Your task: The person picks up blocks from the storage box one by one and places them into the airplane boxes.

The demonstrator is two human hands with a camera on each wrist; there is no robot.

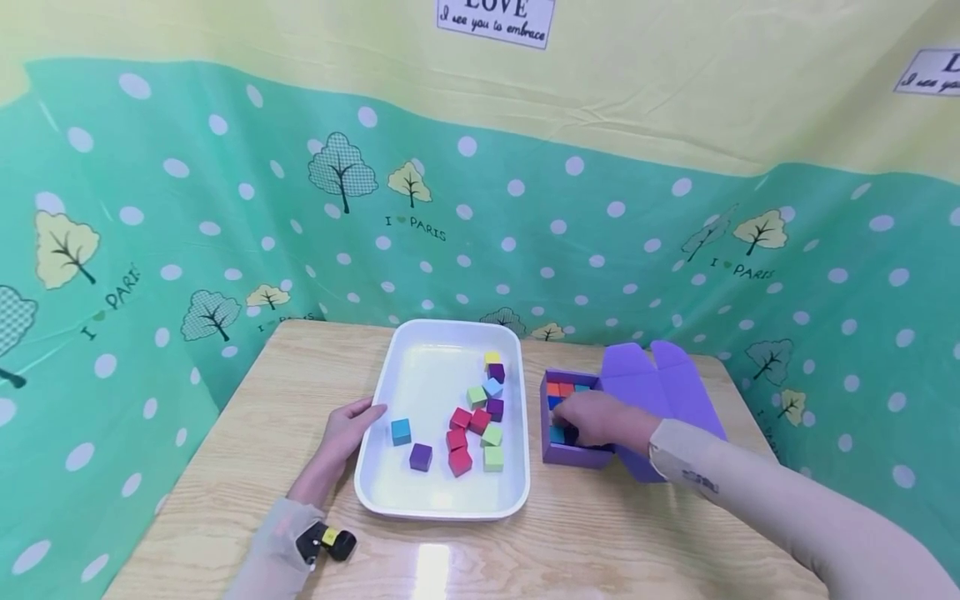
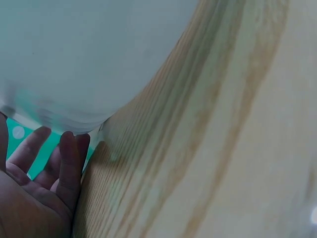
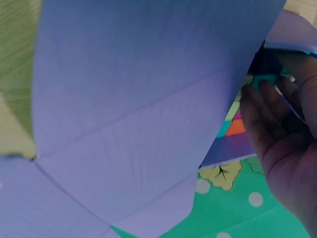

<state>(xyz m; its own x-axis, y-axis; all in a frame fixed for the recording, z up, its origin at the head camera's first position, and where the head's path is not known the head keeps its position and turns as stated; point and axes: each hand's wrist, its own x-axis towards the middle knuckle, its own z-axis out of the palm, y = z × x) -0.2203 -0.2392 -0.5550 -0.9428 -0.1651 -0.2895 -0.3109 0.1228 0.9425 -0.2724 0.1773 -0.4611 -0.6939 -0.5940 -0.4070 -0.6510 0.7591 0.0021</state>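
Observation:
A white tray (image 1: pixel 438 502) holds several loose cubes, with red cubes (image 1: pixel 457 439) grouped right of its middle. My left hand (image 1: pixel 347 429) holds the tray's left edge: the thumb laps over the rim, and in the left wrist view the bent fingers (image 2: pixel 69 163) meet the outer wall. To the right, my right hand (image 1: pixel 596 418) reaches down into an open purple box (image 1: pixel 573 455) of coloured cubes. In the right wrist view its fingers (image 3: pixel 255 116) bend in among the cubes; I cannot tell whether they pinch one. The hand hides part of the box's contents.
The box's purple lid (image 1: pixel 637 379) lies folded back to the right, beneath the right forearm. A blue cube (image 1: pixel 401 432) and a purple cube (image 1: pixel 421 457) sit apart at the tray's left. Behind the wooden table (image 1: pixel 300 367) hangs a green and yellow curtain (image 1: pixel 510 208).

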